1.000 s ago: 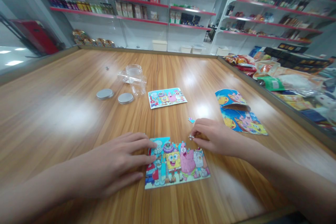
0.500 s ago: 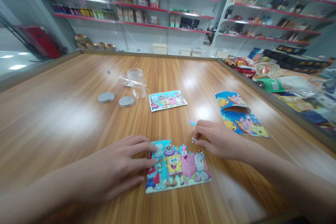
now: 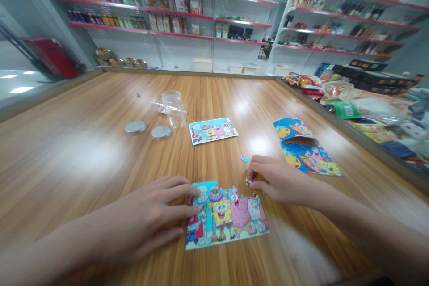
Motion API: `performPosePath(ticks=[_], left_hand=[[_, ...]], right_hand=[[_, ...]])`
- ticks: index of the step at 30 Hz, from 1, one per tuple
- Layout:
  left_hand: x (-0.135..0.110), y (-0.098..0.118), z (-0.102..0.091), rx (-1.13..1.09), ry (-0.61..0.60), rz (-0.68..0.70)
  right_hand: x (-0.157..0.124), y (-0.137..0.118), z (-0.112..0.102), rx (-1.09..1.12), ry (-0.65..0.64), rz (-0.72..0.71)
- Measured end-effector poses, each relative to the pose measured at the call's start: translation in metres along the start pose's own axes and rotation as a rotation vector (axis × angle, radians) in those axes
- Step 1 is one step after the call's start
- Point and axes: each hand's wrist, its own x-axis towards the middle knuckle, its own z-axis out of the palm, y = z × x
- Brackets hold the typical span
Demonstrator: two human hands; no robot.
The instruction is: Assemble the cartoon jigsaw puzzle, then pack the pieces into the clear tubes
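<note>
A cartoon jigsaw puzzle (image 3: pixel 231 216) lies in front of me, its pieces joined, with a jagged gap along the upper right edge. My left hand (image 3: pixel 147 214) rests flat at its left side, fingers spread and the tips over the edge. Just beyond the puzzle's upper right, my right hand (image 3: pixel 279 181) pinches a small puzzle piece (image 3: pixel 247 182) between thumb and fingers, low over the table. One loose blue and pink piece (image 3: pixel 244 158) lies a little farther away. A picture card (image 3: pixel 214 131) with the same cartoon scene sits behind the puzzle.
Two silver lids (image 3: pixel 161 132) and clear plastic jars (image 3: pixel 174 109) stand at the back left of the wooden table (image 3: pixel 83 178). A curled blue cartoon sheet (image 3: pixel 310 156) lies right of my right hand. Packaged goods (image 3: pixel 348 109) are piled past the right edge; stocked shelves (image 3: pixel 181 13) line the wall.
The whole view has shifted slightly, so the table sits a little lower in it. Both hands keep nearly the same places, the right one still pinching the puzzle piece.
</note>
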Motion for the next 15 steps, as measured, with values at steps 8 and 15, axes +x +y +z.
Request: performPosePath(ticks=[8,15], left_hand=[[-0.0015,-0.0007,-0.0004,0.029,-0.058,-0.012],[-0.0018,-0.0004,-0.0002,0.038,-0.073,-0.01]], right_hand=[[-0.0009,0.0021,-0.0029,0.019,-0.042,-0.024],[-0.0032,0.0051,-0.0059,0.002,-0.087,-0.067]])
